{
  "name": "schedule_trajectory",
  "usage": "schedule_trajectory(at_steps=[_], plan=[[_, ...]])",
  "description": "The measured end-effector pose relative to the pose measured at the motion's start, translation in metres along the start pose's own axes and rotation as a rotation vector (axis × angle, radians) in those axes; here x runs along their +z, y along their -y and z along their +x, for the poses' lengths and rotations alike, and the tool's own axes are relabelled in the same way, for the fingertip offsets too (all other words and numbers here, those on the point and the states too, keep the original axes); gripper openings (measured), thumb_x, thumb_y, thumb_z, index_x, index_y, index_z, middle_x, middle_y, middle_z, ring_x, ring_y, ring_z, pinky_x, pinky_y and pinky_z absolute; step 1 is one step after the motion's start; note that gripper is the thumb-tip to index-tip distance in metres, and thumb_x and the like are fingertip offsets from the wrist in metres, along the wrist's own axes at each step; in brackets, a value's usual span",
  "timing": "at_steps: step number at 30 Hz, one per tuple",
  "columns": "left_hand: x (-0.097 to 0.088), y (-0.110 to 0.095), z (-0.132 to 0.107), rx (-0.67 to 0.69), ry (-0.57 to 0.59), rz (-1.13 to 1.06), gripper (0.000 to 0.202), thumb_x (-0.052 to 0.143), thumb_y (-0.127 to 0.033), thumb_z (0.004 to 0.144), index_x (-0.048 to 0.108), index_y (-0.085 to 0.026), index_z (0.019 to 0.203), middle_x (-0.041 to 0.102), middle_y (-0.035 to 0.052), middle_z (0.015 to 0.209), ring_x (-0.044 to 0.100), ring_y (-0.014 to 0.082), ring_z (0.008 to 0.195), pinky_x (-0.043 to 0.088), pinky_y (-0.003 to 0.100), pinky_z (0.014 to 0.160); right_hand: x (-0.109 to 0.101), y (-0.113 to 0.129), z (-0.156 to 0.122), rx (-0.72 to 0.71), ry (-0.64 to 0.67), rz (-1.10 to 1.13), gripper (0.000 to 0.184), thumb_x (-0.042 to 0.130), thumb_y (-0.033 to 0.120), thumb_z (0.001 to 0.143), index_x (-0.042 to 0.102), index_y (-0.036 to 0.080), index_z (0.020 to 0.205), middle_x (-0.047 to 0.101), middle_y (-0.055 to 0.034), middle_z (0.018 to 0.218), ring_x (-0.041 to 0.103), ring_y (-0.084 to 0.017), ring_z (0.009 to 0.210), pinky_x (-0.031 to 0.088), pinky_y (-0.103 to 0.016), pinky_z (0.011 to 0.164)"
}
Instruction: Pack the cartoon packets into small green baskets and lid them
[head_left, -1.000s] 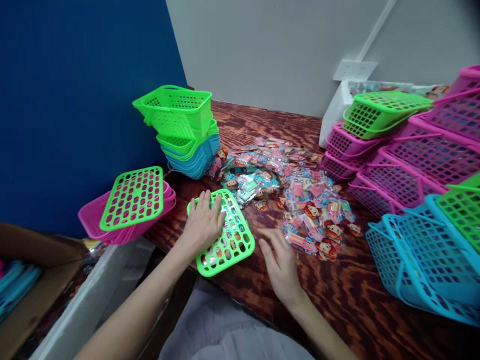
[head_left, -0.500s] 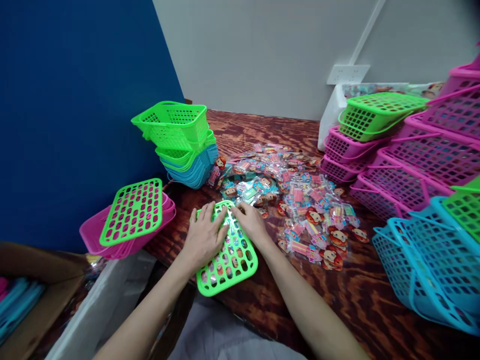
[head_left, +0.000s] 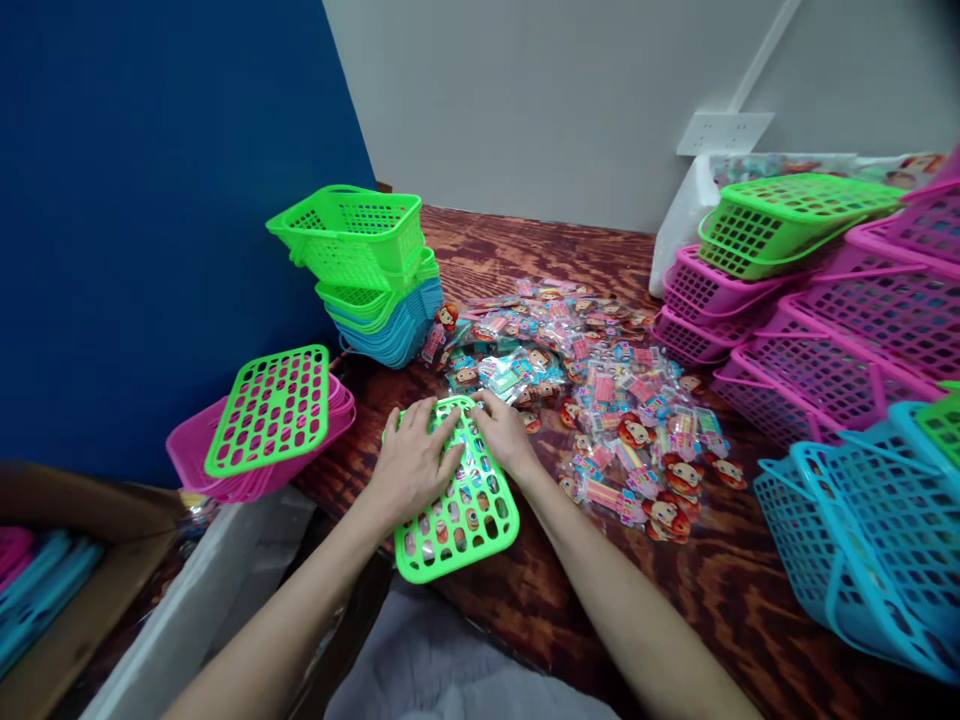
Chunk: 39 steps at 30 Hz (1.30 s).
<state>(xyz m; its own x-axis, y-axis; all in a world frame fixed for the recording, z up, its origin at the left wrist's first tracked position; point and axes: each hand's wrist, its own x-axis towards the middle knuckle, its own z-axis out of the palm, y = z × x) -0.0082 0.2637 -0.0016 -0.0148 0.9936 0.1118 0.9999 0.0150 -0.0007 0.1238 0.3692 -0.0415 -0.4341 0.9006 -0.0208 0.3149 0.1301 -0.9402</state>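
Note:
A bright green lid (head_left: 459, 536) with rows of oval holes lies in front of me at the table's near edge. Colourful packets show through the holes; whatever lies below the lid is mostly hidden. My left hand (head_left: 418, 460) rests flat across the lid's left side, fingers spread. At the far right corner, my right hand (head_left: 504, 436) grips the lid's edge with bent fingers, partly hidden from view. Just beyond both hands lies a wide heap of small clear packets (head_left: 600, 385) with pink pieces and red-haired cartoon figures.
Green and blue nested baskets (head_left: 375, 240) stand back left. Another green lid (head_left: 271, 410) tops pink baskets (head_left: 195, 445). Pink baskets (head_left: 802, 360), blue baskets (head_left: 847, 530) and a lidded green basket (head_left: 757, 240) stand right. A white foam box (head_left: 679, 220) is behind; a carton (head_left: 142, 545) sits lower left.
The view has shifted slightly. Both hands remain on the green lid, with the right fingers a little nearer its far right corner. Surrounding baskets and packets appear unmoved.

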Motion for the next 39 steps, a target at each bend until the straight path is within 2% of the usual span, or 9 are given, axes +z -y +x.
schedule_trajectory(at_steps=[5,10,14,18,23,27,30,33,39], plan=[[-0.003,0.001,0.002,0.022,0.006,0.036,0.05,0.04,-0.047,0.099,0.05,-0.024,0.142,0.048,0.0163,0.144,0.046,0.0334,0.128,0.036,0.052,0.104,-0.005,-0.011,-0.024,0.055,0.002,0.081,0.031,0.055,0.039,0.087,0.067,0.02,0.108,0.071,-0.0026,0.091,0.064,-0.019,0.085,0.048,-0.03,0.076],[-0.002,-0.003,-0.002,0.007,-0.021,0.08,0.051,0.039,-0.044,0.099,0.048,-0.022,0.144,0.046,0.0176,0.145,0.045,0.0336,0.129,0.035,0.051,0.103,-0.021,-0.021,-0.099,0.106,0.037,0.289,0.037,0.06,0.046,0.086,0.067,0.023,0.113,0.072,-0.0057,0.112,0.066,-0.023,0.1,0.051,-0.035,0.087],[0.0,-0.005,-0.002,0.002,-0.03,0.095,0.05,0.038,-0.045,0.099,0.048,-0.023,0.143,0.047,0.0169,0.144,0.046,0.0331,0.127,0.035,0.05,0.102,-0.019,-0.021,-0.134,0.123,-0.021,0.305,0.036,0.052,0.05,0.092,0.07,0.021,0.103,0.073,-0.0037,0.098,0.065,-0.021,0.089,0.05,-0.032,0.081],[0.0,-0.004,0.001,0.013,-0.025,0.09,0.052,0.037,-0.046,0.099,0.047,-0.022,0.144,0.047,0.0169,0.143,0.046,0.034,0.124,0.036,0.05,0.1,-0.009,-0.018,-0.134,0.094,-0.127,0.24,0.034,0.049,0.048,0.093,0.066,0.019,0.086,0.065,-0.0004,0.077,0.057,-0.017,0.073,0.044,-0.026,0.066],[-0.002,-0.003,0.001,0.003,-0.017,0.081,0.054,0.037,-0.05,0.099,0.047,-0.02,0.143,0.05,0.0167,0.14,0.048,0.0342,0.119,0.038,0.049,0.098,-0.003,-0.015,-0.136,0.06,-0.227,0.23,0.032,0.046,0.043,0.095,0.062,0.019,0.081,0.058,0.0007,0.075,0.053,-0.016,0.071,0.041,-0.025,0.065],[-0.001,0.0,0.014,-0.081,-0.015,-0.178,0.051,0.041,-0.044,0.098,0.047,-0.016,0.141,0.058,0.0159,0.124,0.05,0.0312,0.114,0.039,0.043,0.097,-0.006,-0.019,-0.137,0.041,-0.207,0.243,0.032,0.048,0.045,0.094,0.063,0.019,0.084,0.06,-0.0006,0.078,0.054,-0.017,0.074,0.042,-0.025,0.067],[0.004,0.009,0.04,-0.158,0.009,-0.382,0.033,0.044,-0.038,0.096,0.066,-0.019,0.111,0.062,0.0115,0.106,0.055,0.0278,0.106,0.042,0.035,0.086,-0.009,-0.022,-0.135,0.026,-0.164,0.233,0.033,0.049,0.048,0.093,0.063,0.019,0.084,0.06,-0.0007,0.076,0.054,-0.017,0.073,0.042,-0.026,0.066],[0.012,0.023,0.068,-0.177,0.077,-0.531,0.031,0.049,-0.042,0.09,0.066,-0.019,0.078,0.06,0.0036,0.076,0.059,0.0204,0.077,0.041,0.028,0.067,-0.009,-0.024,-0.134,0.026,-0.126,0.253,0.035,0.049,0.051,0.093,0.063,0.019,0.087,0.062,-0.0018,0.08,0.055,-0.018,0.075,0.044,-0.027,0.067],[0.022,0.053,0.087,-0.182,0.263,-0.889,0.042,0.061,-0.06,0.073,0.058,-0.018,0.068,0.049,-0.003,0.059,0.043,0.012,0.053,0.036,0.023,0.052,-0.02,-0.03,-0.129,0.016,-0.051,0.22,0.036,0.049,0.05,0.094,0.067,0.018,0.095,0.067,-0.0038,0.088,0.059,-0.02,0.085,0.045,-0.029,0.075]])
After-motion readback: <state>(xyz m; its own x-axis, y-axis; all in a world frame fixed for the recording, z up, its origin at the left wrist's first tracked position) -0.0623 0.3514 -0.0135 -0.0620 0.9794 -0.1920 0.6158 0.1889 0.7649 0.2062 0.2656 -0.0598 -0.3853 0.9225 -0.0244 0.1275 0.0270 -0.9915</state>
